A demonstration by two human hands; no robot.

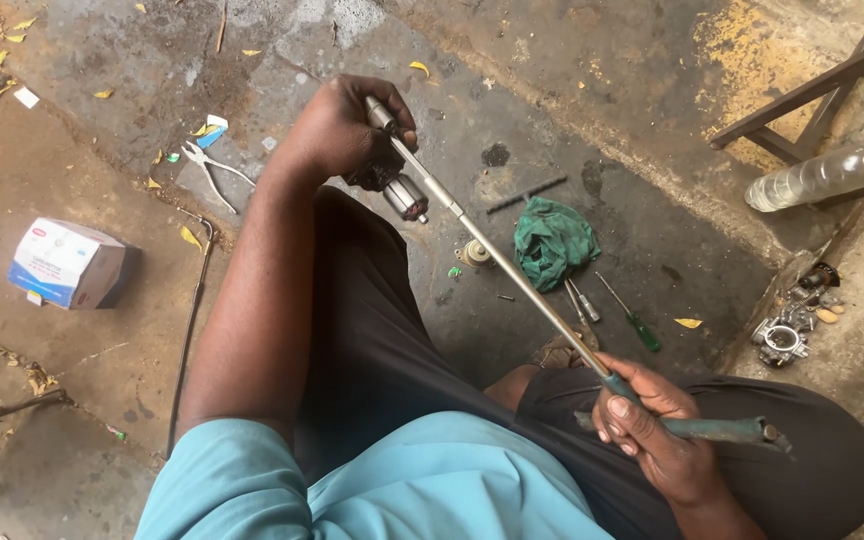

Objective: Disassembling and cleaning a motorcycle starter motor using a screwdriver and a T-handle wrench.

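Note:
My left hand (347,130) is closed around a small cylindrical metal part (404,196), held out over the concrete floor. A long screwdriver runs diagonally between my hands: its steel shaft (512,275) passes through my left fingers, and its tip (380,112) pokes out above them. My right hand (652,430) grips the worn green handle (722,430) over my right knee. I sit on the ground in dark trousers and a light blue shirt.
On the floor lie a green rag (552,240), a small green-handled screwdriver (632,315), a dark rod (527,193), pliers (214,172), a cardboard box (70,265), a carburettor (782,338) and a clear plastic bottle (822,177). A metal frame (812,90) stands at top right.

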